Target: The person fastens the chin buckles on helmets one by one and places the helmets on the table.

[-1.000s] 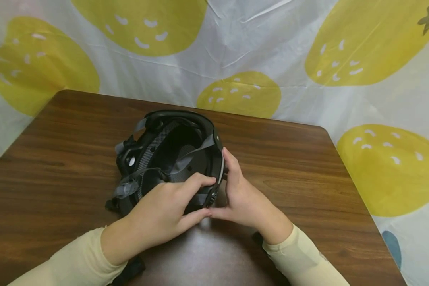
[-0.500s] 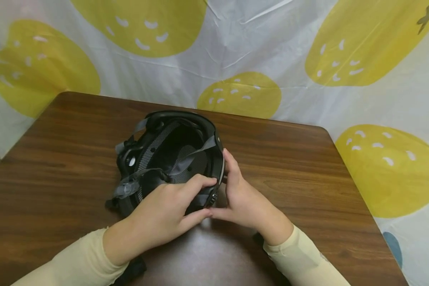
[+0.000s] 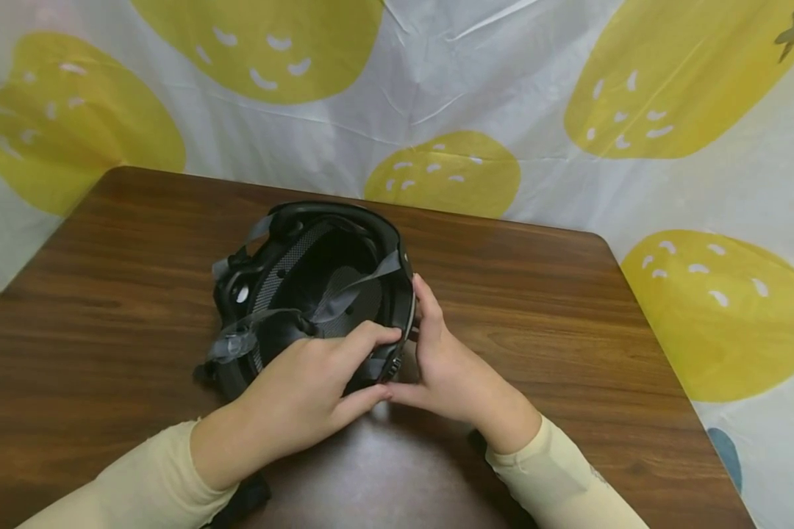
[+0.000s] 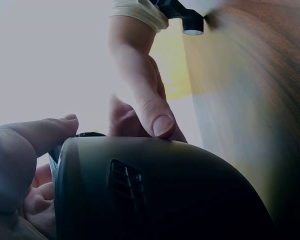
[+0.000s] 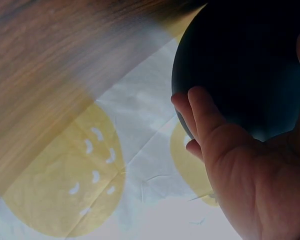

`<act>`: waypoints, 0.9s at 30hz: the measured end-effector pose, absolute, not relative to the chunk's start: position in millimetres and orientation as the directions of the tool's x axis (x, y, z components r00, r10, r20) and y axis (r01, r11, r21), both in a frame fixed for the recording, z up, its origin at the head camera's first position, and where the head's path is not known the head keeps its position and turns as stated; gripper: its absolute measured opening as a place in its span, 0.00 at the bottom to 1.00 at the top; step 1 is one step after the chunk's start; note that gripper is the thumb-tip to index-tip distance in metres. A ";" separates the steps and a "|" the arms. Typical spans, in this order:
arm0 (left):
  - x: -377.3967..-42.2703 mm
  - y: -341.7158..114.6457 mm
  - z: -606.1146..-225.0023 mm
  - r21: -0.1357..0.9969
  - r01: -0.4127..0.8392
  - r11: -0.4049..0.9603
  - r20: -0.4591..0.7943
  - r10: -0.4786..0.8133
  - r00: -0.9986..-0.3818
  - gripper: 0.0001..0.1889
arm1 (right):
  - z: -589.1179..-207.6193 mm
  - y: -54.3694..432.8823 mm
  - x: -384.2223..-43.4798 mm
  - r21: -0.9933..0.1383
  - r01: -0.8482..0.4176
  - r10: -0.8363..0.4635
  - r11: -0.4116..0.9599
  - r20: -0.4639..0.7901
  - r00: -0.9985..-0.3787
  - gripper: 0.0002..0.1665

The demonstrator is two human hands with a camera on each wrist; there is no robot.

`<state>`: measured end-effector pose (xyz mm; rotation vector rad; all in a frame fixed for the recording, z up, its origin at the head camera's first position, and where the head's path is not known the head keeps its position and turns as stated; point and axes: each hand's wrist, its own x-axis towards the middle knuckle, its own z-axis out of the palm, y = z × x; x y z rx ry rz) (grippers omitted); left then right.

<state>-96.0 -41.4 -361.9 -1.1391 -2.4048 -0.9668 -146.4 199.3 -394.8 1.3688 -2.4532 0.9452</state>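
A black helmet [image 3: 353, 294] lies upside down on the table, its padded hollow and grey straps facing up in the head view. My left hand [image 3: 304, 386] grips its near right rim, thumb and a finger on the edge and the other fingers hidden. On the outer right side, my right hand [image 3: 446, 360] holds the rim with thumb and fingers spread along it. The two thumbs meet at the near corner. In the left wrist view the smooth dark shell [image 4: 190, 190] shows a slotted vent. The right fingers [image 5: 205, 110] lie along the shell in the right wrist view.
The brown wooden table [image 3: 536, 308] runs back to a white curtain [image 3: 291, 147] with yellow fruit shapes. A dark strap-like piece [image 3: 245, 499] shows under the left sleeve. Clear plastic [image 3: 234, 345] wraps a strap fitting at the helmet's left.
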 end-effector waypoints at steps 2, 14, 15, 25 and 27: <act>-95.9 -41.1 -362.4 0.442 0.772 0.457 0.527 0.564 -0.636 0.29 | -395.0 199.8 -146.5 -0.444 -0.813 -0.703 0.378 0.434 -0.564 0.87; -95.2 -37.7 -368.3 0.419 0.771 0.479 0.523 0.567 -0.636 0.28 | -396.5 203.0 -146.0 -0.438 -0.807 -0.708 0.395 0.414 -0.572 0.86; -94.6 -37.1 -369.8 0.413 0.772 0.483 0.523 0.568 -0.635 0.28 | -397.4 203.5 -145.7 -0.433 -0.808 -0.709 0.400 0.412 -0.572 0.85; -94.7 -36.2 -371.2 0.406 0.769 0.494 0.518 0.569 -0.638 0.28 | -396.8 205.0 -145.8 -0.424 -0.796 -0.706 0.433 0.389 -0.591 0.85; -94.7 -36.1 -371.2 0.404 0.770 0.494 0.519 0.569 -0.637 0.28 | -396.6 205.3 -145.1 -0.423 -0.793 -0.705 0.439 0.385 -0.596 0.85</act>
